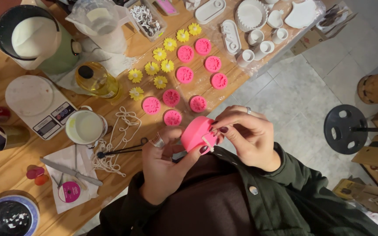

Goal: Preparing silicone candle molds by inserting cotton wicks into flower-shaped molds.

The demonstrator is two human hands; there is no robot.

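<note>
My left hand (165, 164) cups the pink mould (196, 133) in a firm grip while my right hand (246, 135) pinches its wick (207, 142), best pulled gently and straight.

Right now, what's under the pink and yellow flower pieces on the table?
A clear plastic sheet lies under the pink flowers and yellow flowers, over the wooden table. Whatever is beneath each flower is covered.

Dark green sleeves, rings, probably maroon nails.
</note>
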